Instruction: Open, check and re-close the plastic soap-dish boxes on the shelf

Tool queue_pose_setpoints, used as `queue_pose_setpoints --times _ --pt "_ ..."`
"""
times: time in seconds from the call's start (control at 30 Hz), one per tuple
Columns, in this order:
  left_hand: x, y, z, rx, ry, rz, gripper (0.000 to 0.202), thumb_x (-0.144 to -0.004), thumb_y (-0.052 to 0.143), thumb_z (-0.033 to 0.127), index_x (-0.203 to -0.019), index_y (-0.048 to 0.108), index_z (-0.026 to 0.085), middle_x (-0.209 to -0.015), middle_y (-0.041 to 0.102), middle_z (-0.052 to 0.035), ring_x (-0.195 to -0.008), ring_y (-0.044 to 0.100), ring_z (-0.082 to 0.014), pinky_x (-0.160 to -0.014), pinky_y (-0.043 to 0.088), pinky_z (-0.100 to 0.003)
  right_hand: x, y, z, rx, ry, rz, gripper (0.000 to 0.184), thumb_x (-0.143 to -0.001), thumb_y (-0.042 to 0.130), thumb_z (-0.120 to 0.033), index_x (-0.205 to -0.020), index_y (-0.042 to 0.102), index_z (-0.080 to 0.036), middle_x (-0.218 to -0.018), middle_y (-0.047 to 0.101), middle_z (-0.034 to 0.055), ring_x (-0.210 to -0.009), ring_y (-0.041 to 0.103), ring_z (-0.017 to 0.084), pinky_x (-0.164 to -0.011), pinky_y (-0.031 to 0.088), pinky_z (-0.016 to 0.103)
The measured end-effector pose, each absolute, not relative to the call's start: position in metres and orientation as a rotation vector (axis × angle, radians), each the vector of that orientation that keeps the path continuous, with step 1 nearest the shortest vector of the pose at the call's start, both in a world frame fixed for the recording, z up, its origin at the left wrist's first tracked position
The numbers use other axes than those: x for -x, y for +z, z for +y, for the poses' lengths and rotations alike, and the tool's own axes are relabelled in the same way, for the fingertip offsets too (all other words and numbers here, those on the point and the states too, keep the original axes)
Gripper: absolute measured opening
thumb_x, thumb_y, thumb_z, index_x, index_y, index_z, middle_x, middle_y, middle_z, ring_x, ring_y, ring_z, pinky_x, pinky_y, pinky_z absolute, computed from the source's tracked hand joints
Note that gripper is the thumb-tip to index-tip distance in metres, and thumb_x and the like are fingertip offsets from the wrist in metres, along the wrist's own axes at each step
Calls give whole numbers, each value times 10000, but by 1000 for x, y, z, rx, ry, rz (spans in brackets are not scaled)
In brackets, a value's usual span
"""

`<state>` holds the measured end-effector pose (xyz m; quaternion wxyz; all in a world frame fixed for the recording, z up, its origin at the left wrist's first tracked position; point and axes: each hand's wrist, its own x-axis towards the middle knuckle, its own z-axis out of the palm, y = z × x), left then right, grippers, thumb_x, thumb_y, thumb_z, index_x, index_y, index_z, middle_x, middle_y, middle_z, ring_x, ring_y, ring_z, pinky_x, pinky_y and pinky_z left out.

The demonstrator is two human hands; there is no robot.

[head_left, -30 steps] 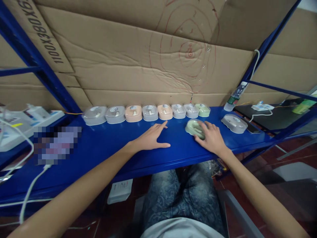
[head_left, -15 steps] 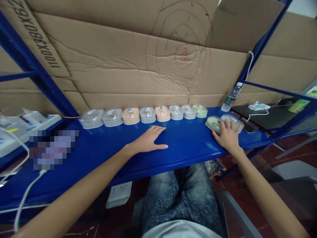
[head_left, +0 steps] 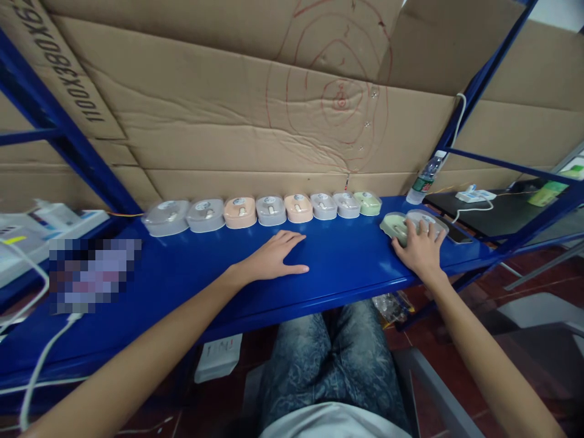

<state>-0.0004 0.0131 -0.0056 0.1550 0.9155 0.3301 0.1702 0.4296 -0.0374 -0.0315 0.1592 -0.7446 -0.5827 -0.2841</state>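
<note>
Our right hand (head_left: 422, 252) lies fingers spread over a green mouse (head_left: 395, 227) and the clear case (head_left: 429, 220) touching it, at the right end of the blue surface (head_left: 191, 274), gripping nothing. Our left hand (head_left: 274, 258) rests flat, fingers apart, bracing. Eight cased mice (head_left: 269, 210) line the cardboard (head_left: 205, 121), printed "1100X380X".

Bare arms, patterned jeans, light top

No sleeves on either arm, left hand (head_left: 274, 258) and right hand (head_left: 422, 249) both ungloved; grey-blue jeans (head_left: 319, 359) have a swirly print, and the pale grey shirt (head_left: 333, 426) looks plain.
</note>
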Motion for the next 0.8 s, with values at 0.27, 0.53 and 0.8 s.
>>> queue_pose_setpoints --times 0.27,0.53,0.8 --pt "1 -7 14 -2645 453 960 882 -921 608 787 -1600 460 243 -1624 489 -137 -1502 402 -377 -1246 311 -515 -428 -30 -38 2093 -805 -1616 647 -972 507 -531 -1470 545 -119 -1441 558 286 -1380 395 524 -1129 209 718" --pt "-1 -5 13 -2658 437 965 873 -925 614 772 -1589 470 225 -1626 485 -149 -1505 399 -379 -1248 308 -512 -430 -32 -37 2110 -826 -1579 650 -1002 468 -586 -1442 576 -119 -1440 563 299 -1370 426 521 -1128 223 712" --pt "-1 -5 14 -2666 447 952 872 -923 635 759 -1583 474 213 -1617 494 -145 -1495 407 -370 -1250 307 -509 -389 -15 -4 2029 -893 -1711 850 -1004 449 -634 -1595 348 -32 -1633 337 366 -1527 282 514 -1191 170 725"
